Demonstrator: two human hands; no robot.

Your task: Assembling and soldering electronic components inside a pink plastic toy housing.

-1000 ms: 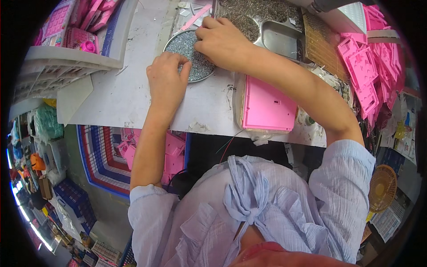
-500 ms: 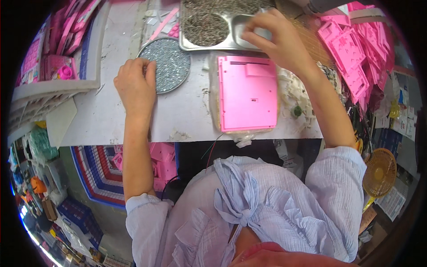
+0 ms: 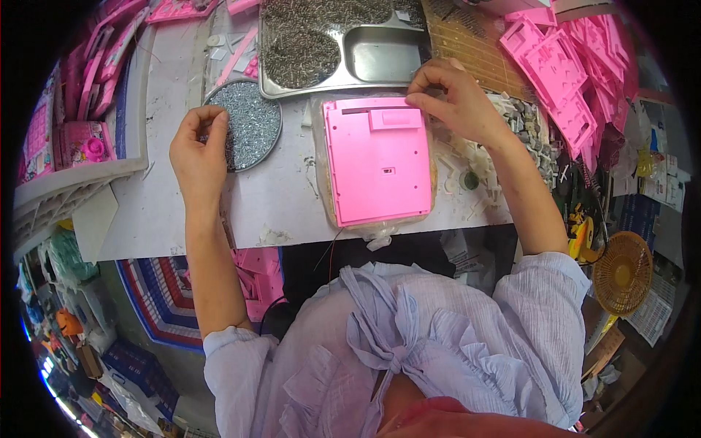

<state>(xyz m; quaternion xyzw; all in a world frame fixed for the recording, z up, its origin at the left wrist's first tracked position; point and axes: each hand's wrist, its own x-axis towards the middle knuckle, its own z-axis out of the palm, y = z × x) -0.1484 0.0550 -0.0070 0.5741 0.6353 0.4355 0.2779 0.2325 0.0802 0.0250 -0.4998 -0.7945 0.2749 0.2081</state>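
Right hand (image 3: pixel 458 107) shifting top-right of pink rectangular plastic panel (image 3: pixel 372 190), work seemingly following; left hand (image 3: pixel 197 158) leftward; both half-curling, holdings unclear.

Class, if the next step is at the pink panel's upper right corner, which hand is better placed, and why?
Likely the right hand: it is close to that corner of the pink panel, while the left hand is farther off, beside the round dish.

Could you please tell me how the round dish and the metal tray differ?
The round dish is smaller and undivided; the metal tray is larger and has compartments. The round dish's pieces look silvery-grey; the metal tray's pieces look browner. Both hold many small pieces.
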